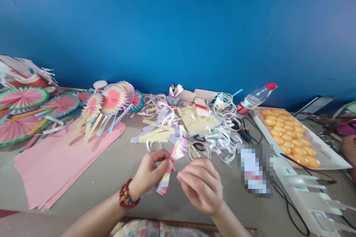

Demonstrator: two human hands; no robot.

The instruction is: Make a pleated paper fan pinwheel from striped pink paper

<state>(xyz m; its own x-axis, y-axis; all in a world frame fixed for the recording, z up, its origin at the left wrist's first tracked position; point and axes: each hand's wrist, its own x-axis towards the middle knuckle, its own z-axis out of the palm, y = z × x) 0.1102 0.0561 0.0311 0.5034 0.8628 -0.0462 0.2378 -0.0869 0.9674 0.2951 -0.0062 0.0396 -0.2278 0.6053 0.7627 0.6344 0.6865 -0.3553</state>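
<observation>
Left hand (148, 174) pinches the pleated paper (179, 149) mid-length — right hand (202, 186) is half-curled nearby, can't tell if it's got anything.

Pixelated object (254, 171), perhaps a phone

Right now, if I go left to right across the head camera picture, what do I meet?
Pink paper stack → left hand pinching folded paper → right hand → red-capped bottle → shiny orange pieces.

The table (109, 168) lies open between pink sheets (66, 163) and left hand (150, 172), but white strips (222, 141) obstruct beyond.
</observation>
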